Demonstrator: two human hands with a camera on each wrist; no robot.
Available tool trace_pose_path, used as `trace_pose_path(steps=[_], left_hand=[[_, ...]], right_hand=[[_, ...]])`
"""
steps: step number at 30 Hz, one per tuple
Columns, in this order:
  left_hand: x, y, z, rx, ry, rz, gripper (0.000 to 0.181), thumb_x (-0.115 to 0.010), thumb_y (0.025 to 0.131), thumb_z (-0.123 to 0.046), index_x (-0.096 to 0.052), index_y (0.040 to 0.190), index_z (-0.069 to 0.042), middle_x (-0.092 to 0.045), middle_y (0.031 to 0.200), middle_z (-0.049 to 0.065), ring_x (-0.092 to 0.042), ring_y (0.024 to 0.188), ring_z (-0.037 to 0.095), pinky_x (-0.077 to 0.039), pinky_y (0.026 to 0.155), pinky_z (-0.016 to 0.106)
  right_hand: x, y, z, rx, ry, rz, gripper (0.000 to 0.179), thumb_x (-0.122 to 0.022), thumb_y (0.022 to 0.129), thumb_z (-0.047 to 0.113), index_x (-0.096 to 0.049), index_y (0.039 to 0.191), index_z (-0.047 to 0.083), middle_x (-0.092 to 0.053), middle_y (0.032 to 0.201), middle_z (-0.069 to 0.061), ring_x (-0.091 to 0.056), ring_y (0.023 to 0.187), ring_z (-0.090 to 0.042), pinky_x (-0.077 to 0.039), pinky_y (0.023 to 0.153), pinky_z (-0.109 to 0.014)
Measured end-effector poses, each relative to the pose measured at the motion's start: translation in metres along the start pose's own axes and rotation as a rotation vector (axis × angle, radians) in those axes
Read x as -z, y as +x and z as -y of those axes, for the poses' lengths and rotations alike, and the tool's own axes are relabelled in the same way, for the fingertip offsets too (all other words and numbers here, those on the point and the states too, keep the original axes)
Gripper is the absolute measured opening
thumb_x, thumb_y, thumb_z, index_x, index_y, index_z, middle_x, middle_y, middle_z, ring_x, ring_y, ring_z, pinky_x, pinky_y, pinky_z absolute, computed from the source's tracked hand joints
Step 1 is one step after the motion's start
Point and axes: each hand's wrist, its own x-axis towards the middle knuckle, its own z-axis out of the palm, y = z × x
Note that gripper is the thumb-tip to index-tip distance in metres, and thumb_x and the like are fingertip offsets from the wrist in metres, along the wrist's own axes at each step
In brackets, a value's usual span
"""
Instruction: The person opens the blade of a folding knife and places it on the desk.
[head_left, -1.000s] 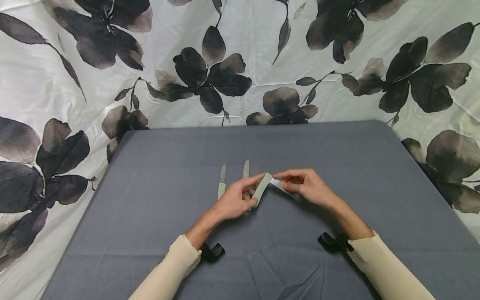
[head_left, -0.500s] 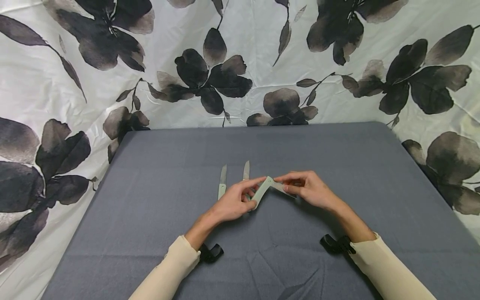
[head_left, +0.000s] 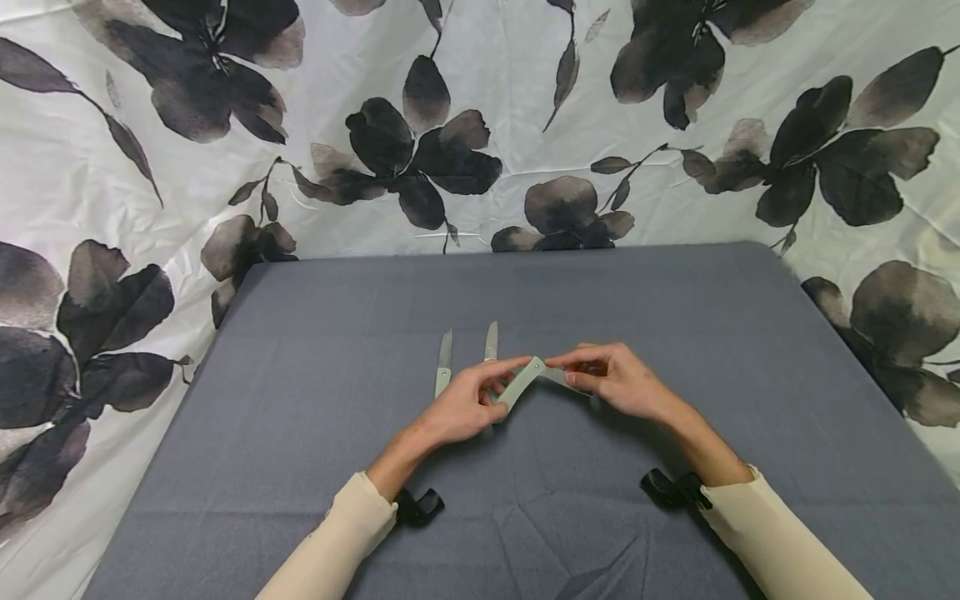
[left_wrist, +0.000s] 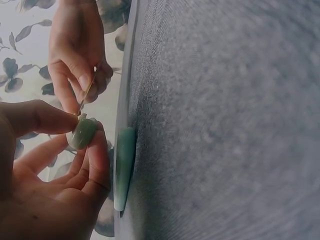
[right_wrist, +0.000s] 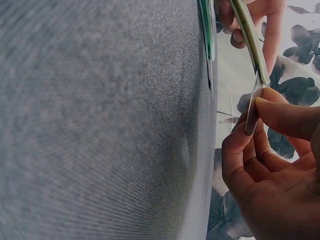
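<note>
A folding knife (head_left: pixel 522 382) with a pale green handle is held above the table, its blade bent at an angle to the handle. My left hand (head_left: pixel 467 404) grips the handle between thumb and fingers. My right hand (head_left: pixel 626 382) pinches the blade (right_wrist: pixel 252 112) between thumb and fingers, with its index fingertip near the pivot. Two more folding knives lie with blades out beside the left hand: the left knife (head_left: pixel 444 367) and the right knife (head_left: pixel 491 342), whose handle is mostly hidden behind the left hand.
A grey cloth covers the table (head_left: pixel 337 325), wrinkled near the front edge. Behind it hangs a white floral curtain (head_left: pixel 525 150). Black straps with camera mounts (head_left: pixel 671 489) sit at both wrists, below cream sleeves (head_left: pixel 330 537).
The held knife's handle has tilted slightly further left and lower, widening its angle with the blade. Both hands keep their holds. The two lying knives have stayed in place.
</note>
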Motion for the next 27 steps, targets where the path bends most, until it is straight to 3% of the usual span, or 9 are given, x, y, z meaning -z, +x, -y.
trace_pose_path(steps=[17,27], left_hand=[[0.0045,0.0001,-0.0002,-0.008,0.028,0.025,0.069,-0.056,0.091,0.006,-0.052,0.155,-0.023,-0.065,0.124,0.011,-0.062,0.094,0.021,-0.052,0.067,0.028],[0.0062,-0.0001,-0.0019,-0.008,0.035,0.051,0.069,-0.057,0.090,0.008,-0.054,0.154,-0.020,-0.065,0.122,0.012,-0.062,0.092,0.019,-0.055,0.063,0.028]], right_hand=[[0.0022,-0.0026,0.0021,0.017,-0.017,0.020,0.028,-0.066,0.101,0.006,-0.076,0.126,0.012,-0.064,0.090,-0.011,-0.046,0.065,-0.010,-0.045,0.060,-0.027],[0.0033,-0.0031,-0.0015,0.050,-0.030,0.036,0.028,-0.067,0.100,0.005,-0.077,0.125,0.011,-0.064,0.087,-0.010,-0.047,0.066,-0.010,-0.044,0.061,-0.026]])
